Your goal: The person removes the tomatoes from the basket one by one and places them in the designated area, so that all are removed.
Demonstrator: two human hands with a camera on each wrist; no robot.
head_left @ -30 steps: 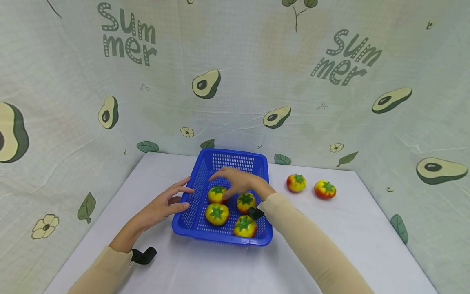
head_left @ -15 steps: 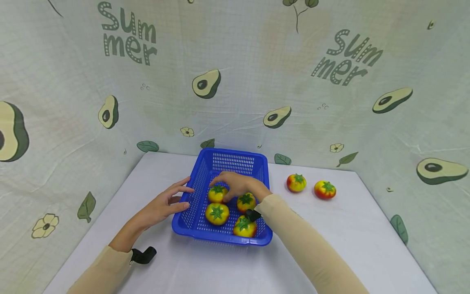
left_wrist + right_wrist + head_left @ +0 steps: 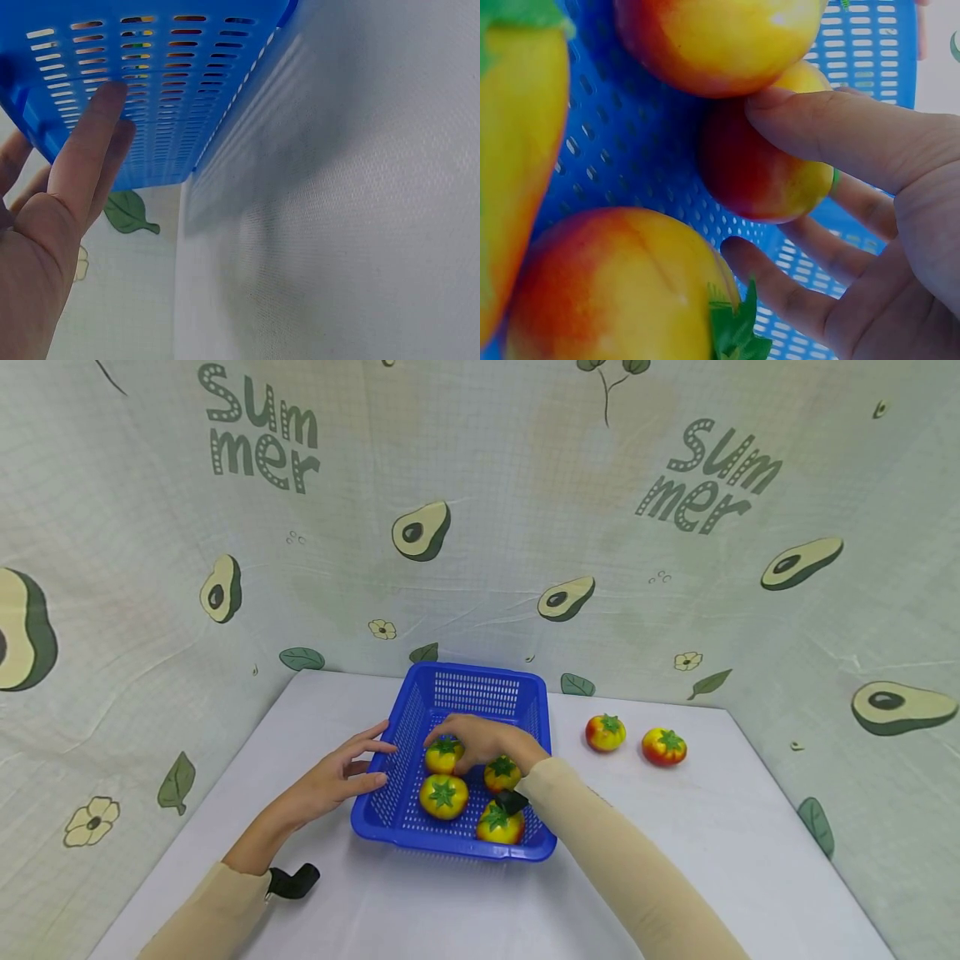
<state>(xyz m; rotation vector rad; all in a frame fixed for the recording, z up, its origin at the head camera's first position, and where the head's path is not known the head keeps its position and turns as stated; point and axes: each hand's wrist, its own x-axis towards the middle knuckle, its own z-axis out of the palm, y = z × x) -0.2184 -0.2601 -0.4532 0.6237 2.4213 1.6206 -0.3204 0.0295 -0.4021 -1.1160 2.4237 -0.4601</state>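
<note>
My right hand (image 3: 480,742) reaches down into the blue plastic basket (image 3: 450,847). Its thumb and fingers grip the back-left toy tomato (image 3: 441,762), yellow and red with a green leafy top. In the right wrist view the thumb presses one side of this tomato (image 3: 761,169), with fingers curled round behind it. Three more toy tomatoes lie beside it: one in front (image 3: 442,797), one to the right (image 3: 501,772) and one at the front right (image 3: 500,824). My left hand (image 3: 330,785) is at the basket's left side, its fingers extended against the slotted wall (image 3: 165,97).
Two more toy tomatoes, one (image 3: 604,733) nearer the basket and one (image 3: 663,747) farther right, sit on the white tabletop (image 3: 720,827). A printed cloth (image 3: 480,460) with avocados and lettering hangs round the back and sides.
My right hand has lowered slightly into the basket and closed round the back-left toy tomato. The left hand and the basket stay where they were.
</note>
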